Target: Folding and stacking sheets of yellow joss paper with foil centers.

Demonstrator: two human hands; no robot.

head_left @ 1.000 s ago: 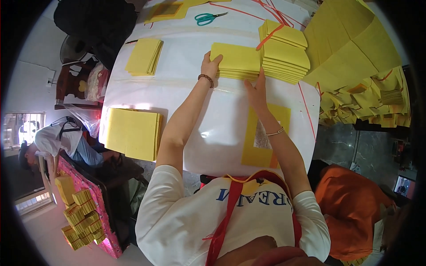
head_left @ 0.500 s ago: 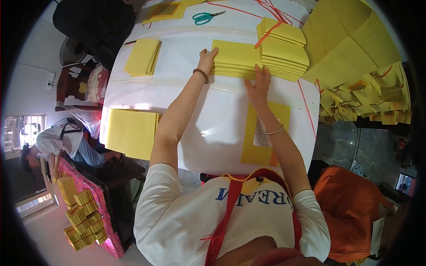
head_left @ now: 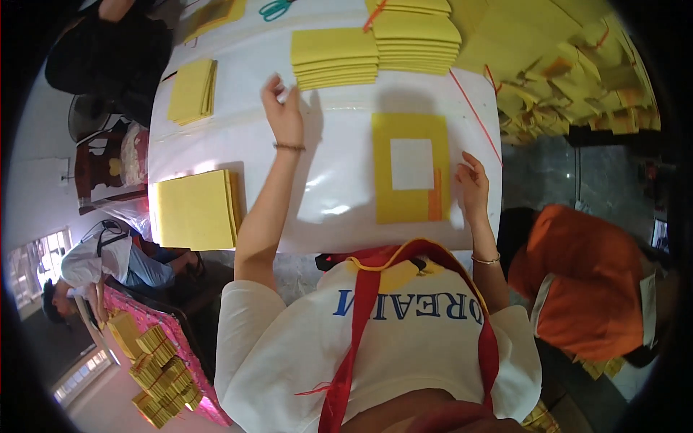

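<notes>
My left hand (head_left: 283, 112) is raised over the white table, its loosely bent fingers apart and empty. Just beyond it lies a stack of folded yellow paper (head_left: 333, 54), with a taller stack of the same paper (head_left: 417, 47) against its right side. A single yellow sheet (head_left: 385, 169) lies flat near the front edge, bearing a white rectangle and an orange strip. To the right of that sheet is my right hand (head_left: 473, 187), fingers slightly curled and apart, holding nothing.
Yellow paper piles rest at the table's left, a small one (head_left: 192, 90) and a larger one (head_left: 193, 209). Teal-handled scissors (head_left: 274, 9) lie at the far edge. Crumpled yellow paper (head_left: 577, 83) is heaped at right. A person in orange (head_left: 588, 281) is close on the right.
Both hands have come away from the folded stacks. The right has drawn back toward me, beside the flat sheet. The view has shifted, so the table's things appear higher and further left.
</notes>
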